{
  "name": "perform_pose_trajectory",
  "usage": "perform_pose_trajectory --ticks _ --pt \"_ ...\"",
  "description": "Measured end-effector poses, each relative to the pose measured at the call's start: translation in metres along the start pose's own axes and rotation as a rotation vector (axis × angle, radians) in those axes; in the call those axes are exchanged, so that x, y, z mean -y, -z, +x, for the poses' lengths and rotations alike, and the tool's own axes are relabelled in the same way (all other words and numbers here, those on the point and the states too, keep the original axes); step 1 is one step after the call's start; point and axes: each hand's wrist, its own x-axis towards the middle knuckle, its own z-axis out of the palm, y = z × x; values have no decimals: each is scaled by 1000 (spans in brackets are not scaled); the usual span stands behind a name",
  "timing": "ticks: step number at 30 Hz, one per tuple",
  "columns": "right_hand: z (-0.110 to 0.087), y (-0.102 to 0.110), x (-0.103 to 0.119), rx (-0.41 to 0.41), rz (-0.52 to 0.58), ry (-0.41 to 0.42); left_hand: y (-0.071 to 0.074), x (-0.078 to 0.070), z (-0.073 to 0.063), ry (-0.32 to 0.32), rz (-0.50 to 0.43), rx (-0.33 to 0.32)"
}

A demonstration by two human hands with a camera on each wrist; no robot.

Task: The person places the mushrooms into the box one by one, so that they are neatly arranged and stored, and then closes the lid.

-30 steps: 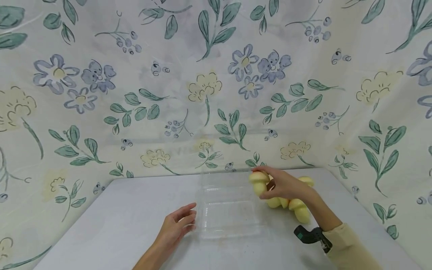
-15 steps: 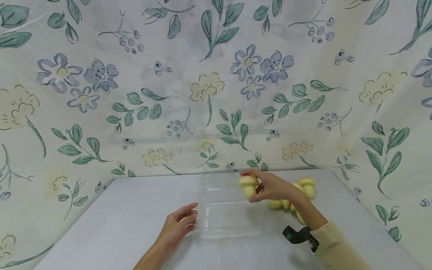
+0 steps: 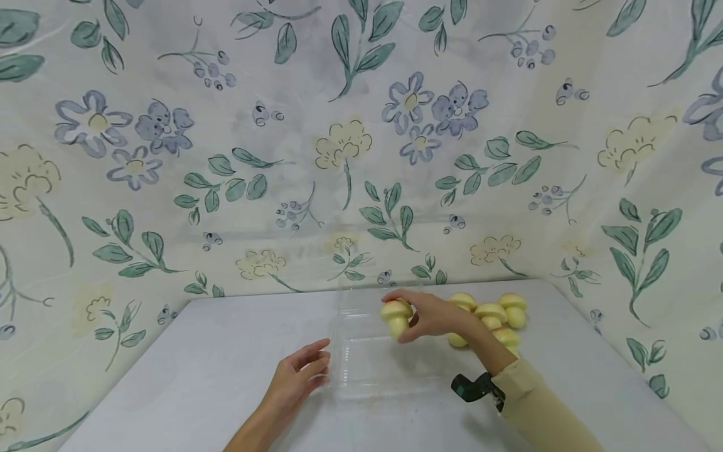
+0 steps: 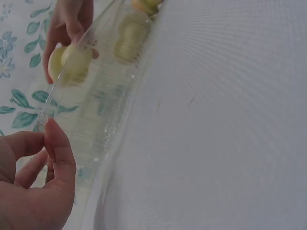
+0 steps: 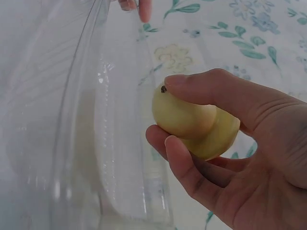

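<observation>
My right hand [image 3: 430, 315] grips a pale yellow mushroom [image 3: 397, 317] between thumb and fingers. It is upright in the head view, cap on top, over the right part of a clear plastic box [image 3: 390, 384]. The right wrist view shows a small dark spot on the held mushroom [image 5: 184, 115] and the box wall [image 5: 72, 120] beside it. At the box's left side rests my left hand [image 3: 296, 380], its loosely bent fingers at the edge. In the left wrist view, the left fingertips [image 4: 53, 127] are at the rim; exact contact is hard to tell.
Several more pale yellow mushrooms [image 3: 513, 310] stand in a cluster on the white table [image 3: 237, 339], right of the box and partly behind my right forearm. A floral cloth [image 3: 339, 188] hangs behind the table. A black strapped device [image 3: 477, 387] sits at my right wrist.
My right hand has carried the mushroom leftward and slightly down, from the box's right edge to over its inside. More of the cluster is uncovered. The left hand has stayed in place.
</observation>
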Motion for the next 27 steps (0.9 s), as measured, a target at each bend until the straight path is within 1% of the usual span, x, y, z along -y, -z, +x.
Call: perform_pose_trajectory --ticks 4,9,14,21,27 --pt "10 -5 3 23 1 29 0 0 0 -10 8 -3" --pt "23 -14 5 32 17 53 0 1 0 -3 17 -19" --pt "32 -24 9 29 30 0 -1 1 1 9 21 -20" --pt "41 -36 20 16 -26 -64 -2 -1 1 14 14 -18" --pt "50 -47 30 35 -53 -109 -2 -1 1 9 8 -11"
